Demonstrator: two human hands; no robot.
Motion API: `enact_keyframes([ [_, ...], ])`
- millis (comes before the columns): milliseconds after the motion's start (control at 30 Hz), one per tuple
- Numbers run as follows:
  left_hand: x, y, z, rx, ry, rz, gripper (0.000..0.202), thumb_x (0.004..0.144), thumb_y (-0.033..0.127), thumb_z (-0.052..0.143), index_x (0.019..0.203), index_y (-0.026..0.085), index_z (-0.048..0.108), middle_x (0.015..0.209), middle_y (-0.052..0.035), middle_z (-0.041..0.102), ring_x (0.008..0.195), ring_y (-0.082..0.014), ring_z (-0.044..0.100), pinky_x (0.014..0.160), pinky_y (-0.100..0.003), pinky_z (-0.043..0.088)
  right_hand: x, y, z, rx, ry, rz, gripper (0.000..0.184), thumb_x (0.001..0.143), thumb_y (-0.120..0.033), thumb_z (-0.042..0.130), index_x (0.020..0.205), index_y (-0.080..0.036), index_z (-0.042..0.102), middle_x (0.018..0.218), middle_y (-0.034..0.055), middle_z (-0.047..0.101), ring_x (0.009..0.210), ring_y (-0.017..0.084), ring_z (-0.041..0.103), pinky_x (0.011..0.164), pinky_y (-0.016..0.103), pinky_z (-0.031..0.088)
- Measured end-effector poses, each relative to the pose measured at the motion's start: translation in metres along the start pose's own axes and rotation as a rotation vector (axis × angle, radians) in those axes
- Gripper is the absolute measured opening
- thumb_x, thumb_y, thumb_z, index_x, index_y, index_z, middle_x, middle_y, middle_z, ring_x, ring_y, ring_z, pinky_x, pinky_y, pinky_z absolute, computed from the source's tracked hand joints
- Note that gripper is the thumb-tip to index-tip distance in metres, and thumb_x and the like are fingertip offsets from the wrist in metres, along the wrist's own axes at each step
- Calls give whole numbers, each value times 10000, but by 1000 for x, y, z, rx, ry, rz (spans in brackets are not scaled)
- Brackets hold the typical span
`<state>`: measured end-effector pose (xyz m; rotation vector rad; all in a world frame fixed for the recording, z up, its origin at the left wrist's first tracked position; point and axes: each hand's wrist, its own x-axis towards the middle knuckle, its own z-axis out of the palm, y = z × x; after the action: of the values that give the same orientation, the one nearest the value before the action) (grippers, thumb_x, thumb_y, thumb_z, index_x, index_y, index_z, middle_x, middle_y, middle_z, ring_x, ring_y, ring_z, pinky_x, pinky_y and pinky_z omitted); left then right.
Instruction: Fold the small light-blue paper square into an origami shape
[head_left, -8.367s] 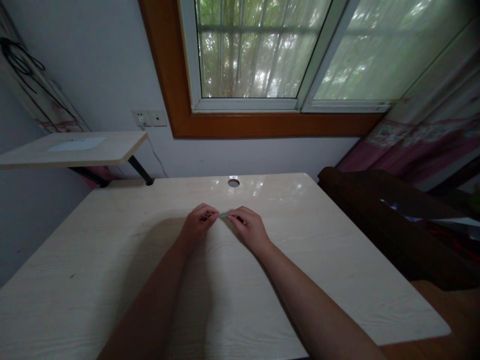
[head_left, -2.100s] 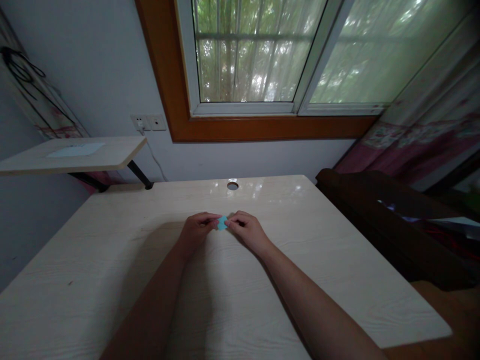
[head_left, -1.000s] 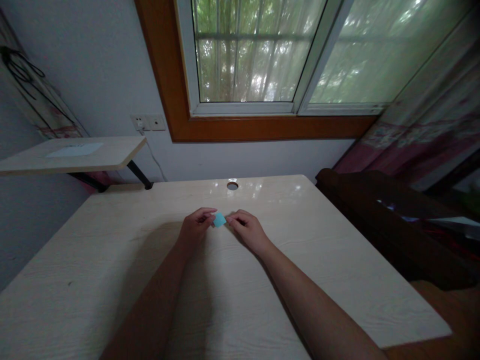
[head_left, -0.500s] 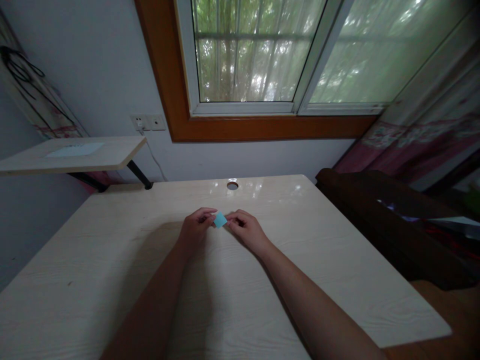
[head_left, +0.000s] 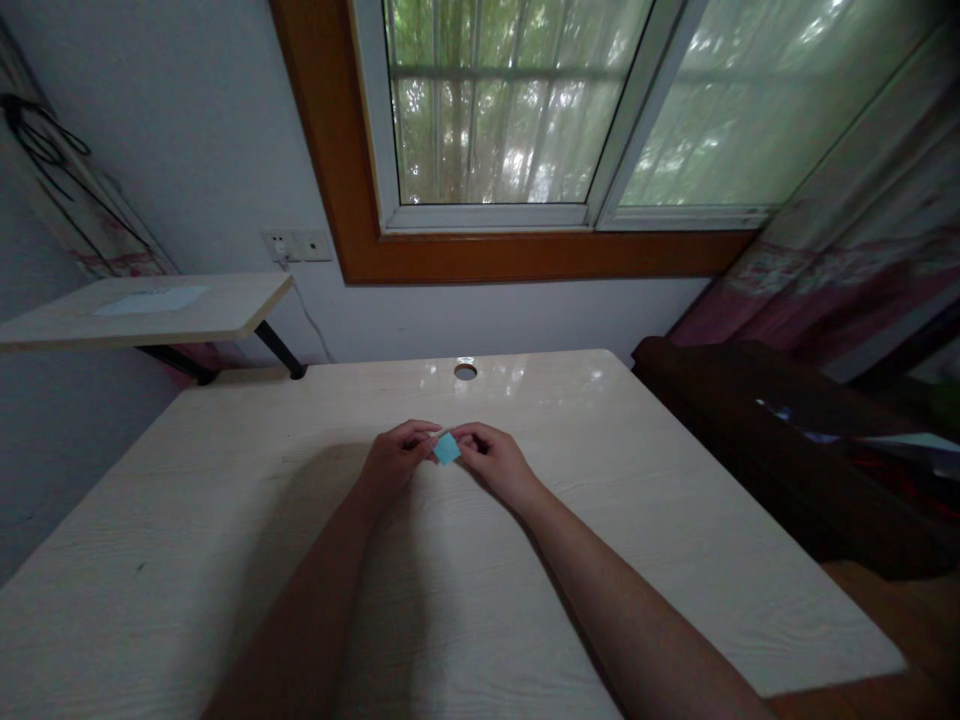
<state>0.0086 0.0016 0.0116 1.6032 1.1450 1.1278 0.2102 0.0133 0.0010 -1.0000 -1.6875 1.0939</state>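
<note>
Shifted slightly toward the wearer's right and nearer the body since half a second ago, one small blue square, apparently paper, sits between two bare hands over a pale desk. One corner points toward the wearer; whether the square touches the desktop cannot be told from this angle. Left hand has moved over with it, thumb and fingers pinching the left corner while the index finger reaches along the far side. Right hand has its fingertips gathered at the opposite edge, touching or nearly so; the view is too small to tell whether they pinch it.

Judging by the pose, the step in hand is adjusting the square between the fingertips, and the next move calls for a light, steady hold at the left with fine placement of the right fingertips.

By count: one square, two hands, one desk with one round hole near its far edge and one dark mark at left. One shelf stands on two visible black legs, bearing one pale sheet. Behind, two sockets and one window with two panes; at right, one patterned curtain.
</note>
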Motion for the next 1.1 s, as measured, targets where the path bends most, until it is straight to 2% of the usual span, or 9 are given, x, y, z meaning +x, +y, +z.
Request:
enact_keyframes([
  [367,0,1,-1,45,-37,9,292,833,350,654,1057,167,695,810,-40,722,759,-164,672,722,-249,508,1,-4,-1,53,6,18,218,802,-306,645,964,-176,709,783,17,656,707,140,564,670,255,444],
  [633,-2,7,0,10,-35,25,290,812,316,672,1051,154,697,782,-36,697,740,-153,643,722,-253,498,3,-4,0,184,41,59,228,798,-300,642,978,-167,685,671,-22,566,614,114,504,600,243,405],
  [933,-2,6,-1,-12,-10,17,290,812,330,668,1035,147,697,758,-33,685,721,-150,643,694,-249,500,1,-3,0,126,21,11,344,756,-313,701,1072,-187,651,721,-31,566,651,110,500,622,236,405],
  [1100,-1,6,-1,18,-34,12,278,825,331,655,1029,149,707,816,-48,705,755,-158,649,715,-254,503,-1,-4,-1,73,-21,-14,375,774,-305,692,1128,-197,631,730,-29,582,660,114,516,634,237,415],
])
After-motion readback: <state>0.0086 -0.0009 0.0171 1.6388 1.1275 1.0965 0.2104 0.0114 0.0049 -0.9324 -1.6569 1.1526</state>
